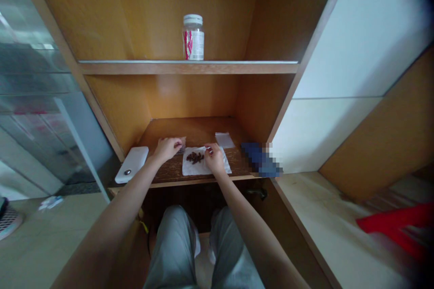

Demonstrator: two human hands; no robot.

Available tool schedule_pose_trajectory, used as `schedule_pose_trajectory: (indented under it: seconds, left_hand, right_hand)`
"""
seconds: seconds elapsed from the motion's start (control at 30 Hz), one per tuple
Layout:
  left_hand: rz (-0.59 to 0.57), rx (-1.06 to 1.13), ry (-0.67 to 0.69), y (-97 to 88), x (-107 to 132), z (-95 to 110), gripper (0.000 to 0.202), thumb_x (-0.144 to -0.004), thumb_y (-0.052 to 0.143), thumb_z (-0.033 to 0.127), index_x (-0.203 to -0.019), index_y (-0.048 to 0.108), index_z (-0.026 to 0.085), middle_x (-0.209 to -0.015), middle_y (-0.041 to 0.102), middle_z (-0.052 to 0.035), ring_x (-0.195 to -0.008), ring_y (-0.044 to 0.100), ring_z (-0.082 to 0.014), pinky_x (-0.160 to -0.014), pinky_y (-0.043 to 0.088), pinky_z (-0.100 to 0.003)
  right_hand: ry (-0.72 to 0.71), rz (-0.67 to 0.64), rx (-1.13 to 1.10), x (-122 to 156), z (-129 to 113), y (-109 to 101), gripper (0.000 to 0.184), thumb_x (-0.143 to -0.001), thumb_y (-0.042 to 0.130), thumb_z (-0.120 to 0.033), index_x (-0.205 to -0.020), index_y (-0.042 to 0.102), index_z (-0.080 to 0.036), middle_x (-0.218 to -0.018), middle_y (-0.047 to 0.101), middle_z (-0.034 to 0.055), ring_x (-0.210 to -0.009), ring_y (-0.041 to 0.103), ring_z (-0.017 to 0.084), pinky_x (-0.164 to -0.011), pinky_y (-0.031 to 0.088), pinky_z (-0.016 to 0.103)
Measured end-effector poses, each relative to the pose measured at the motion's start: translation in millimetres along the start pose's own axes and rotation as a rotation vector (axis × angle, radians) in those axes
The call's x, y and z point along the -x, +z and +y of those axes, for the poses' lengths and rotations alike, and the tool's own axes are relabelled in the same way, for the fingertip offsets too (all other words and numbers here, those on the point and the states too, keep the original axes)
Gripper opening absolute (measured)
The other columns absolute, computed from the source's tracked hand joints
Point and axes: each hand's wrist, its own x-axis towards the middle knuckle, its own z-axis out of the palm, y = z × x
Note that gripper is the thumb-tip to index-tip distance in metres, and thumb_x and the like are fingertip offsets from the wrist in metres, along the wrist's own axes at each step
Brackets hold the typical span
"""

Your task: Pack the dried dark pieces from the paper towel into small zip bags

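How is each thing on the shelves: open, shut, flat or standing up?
White-lidded clear plastic bottle: shut, standing upright.
Thin white rectangular sheet: spread out, slightly creased.
Small dark-brown pieces: loose, piled on the sheet.
Pale see-through plastic bag: lying flat.
Small brownish plastic-looking packet at the left hand: partly hidden; can't tell if open.
White rounded-rectangular case: lying flat.
Blue thing: too blurred to tell.

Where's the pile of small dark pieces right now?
In the head view, the dark pile lies on the white sheet, below and left of centre, between the left hand and the right hand, nearer the right.
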Motion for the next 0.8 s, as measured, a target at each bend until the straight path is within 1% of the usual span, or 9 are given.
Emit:
schedule_pose_trajectory:
  seconds: [0.13,0.2,0.3,0.43,0.5,0.57,0.6,0.7,0.8]
  left_hand:
    - [0.008,-0.100,0.028,-2.8,0.9,1.1,0.008,-0.070,0.059,0.027,-0.068,0.066,0.024,-0.069,0.068,-0.0053,-0.072,0.062,-0.0226,-0.077,0.038,-0.033]
    - [0.074,-0.118,0.025,-5.8,1.7,1.1,0.011,-0.073,0.056,0.027,-0.073,0.066,0.024,-0.070,0.068,-0.0060,-0.070,0.062,-0.0226,-0.075,0.038,-0.032]
    - [0.245,-0.036,-0.003,-13.2,2.3,2.8,0.014,-0.075,0.054,0.029,-0.082,0.065,0.023,-0.074,0.067,-0.0062,-0.072,0.062,-0.0220,-0.071,0.040,-0.029]
    - [0.519,0.224,-0.047,-20.7,3.7,11.8,0.017,-0.078,0.050,0.032,-0.085,0.059,0.019,-0.079,0.064,-0.0050,-0.075,0.060,-0.0175,-0.070,0.043,-0.027]
    - [0.658,0.450,-0.131,-19.5,6.2,19.1,0.022,-0.078,0.050,0.037,-0.087,0.055,0.018,-0.083,0.062,-0.0044,-0.071,0.059,-0.0151,-0.063,0.046,-0.025]
    - [0.737,0.702,-0.239,-15.2,10.4,27.1,0.026,-0.076,0.052,0.040,-0.090,0.050,0.019,-0.085,0.061,-0.0033,-0.066,0.059,-0.0135,-0.056,0.047,-0.024]
    - [0.739,0.817,-0.294,-12.4,13.3,31.0,0.027,-0.075,0.052,0.040,-0.093,0.047,0.020,-0.085,0.061,-0.0023,-0.064,0.060,-0.0131,-0.054,0.047,-0.024]
    - [0.606,1.097,-0.435,-4.1,23.9,40.2,0.027,-0.074,0.053,0.038,-0.095,0.044,0.022,-0.082,0.063,-0.0025,-0.063,0.063,-0.0148,-0.055,0.049,-0.027]
    - [0.478,1.252,-0.470,4.3,35.6,43.8,0.027,-0.070,0.059,0.033,-0.090,0.046,0.020,-0.083,0.063,-0.0031,-0.067,0.064,-0.0159,-0.059,0.050,-0.029]
  right_hand:
    - [0.003,0.003,0.005,-0.1,0.3,0.4,0.022,-0.073,0.040,-0.012,-0.084,0.057,-0.018,-0.084,0.058,0.0049,-0.078,0.055,0.016,-0.072,0.045,0.028]
    - [-0.002,0.005,0.007,-0.1,0.9,0.4,0.022,-0.073,0.040,-0.012,-0.085,0.057,-0.018,-0.084,0.058,0.0049,-0.078,0.055,0.016,-0.072,0.045,0.028]
    - [-0.013,0.007,0.007,-0.1,1.7,0.3,0.022,-0.073,0.040,-0.012,-0.086,0.057,-0.018,-0.083,0.057,0.0055,-0.077,0.055,0.017,-0.072,0.045,0.028]
    - [-0.004,0.006,-0.003,-0.2,1.5,0.3,0.022,-0.072,0.040,-0.012,-0.084,0.057,-0.017,-0.083,0.058,0.0058,-0.076,0.055,0.017,-0.070,0.045,0.028]
    - [0.003,0.003,-0.009,-0.2,0.8,0.3,0.022,-0.072,0.040,-0.012,-0.084,0.057,-0.018,-0.084,0.058,0.0056,-0.075,0.055,0.016,-0.069,0.045,0.028]
    - [0.007,0.001,-0.014,0.0,0.1,0.1,0.021,-0.072,0.040,-0.012,-0.084,0.057,-0.018,-0.084,0.058,0.0054,-0.074,0.055,0.016,-0.069,0.045,0.028]
    - [0.008,0.001,-0.017,0.0,-0.2,0.0,0.022,-0.072,0.040,-0.012,-0.084,0.057,-0.018,-0.084,0.058,0.0055,-0.073,0.055,0.016,-0.069,0.045,0.028]
    - [0.009,0.002,-0.021,0.1,-0.4,-0.2,0.022,-0.073,0.039,-0.012,-0.085,0.057,-0.017,-0.084,0.058,0.0063,-0.072,0.055,0.016,-0.068,0.045,0.028]
    - [0.003,0.006,-0.012,0.1,-0.4,0.0,0.022,-0.073,0.040,-0.013,-0.085,0.058,-0.017,-0.084,0.058,0.0065,-0.074,0.055,0.017,-0.068,0.045,0.028]
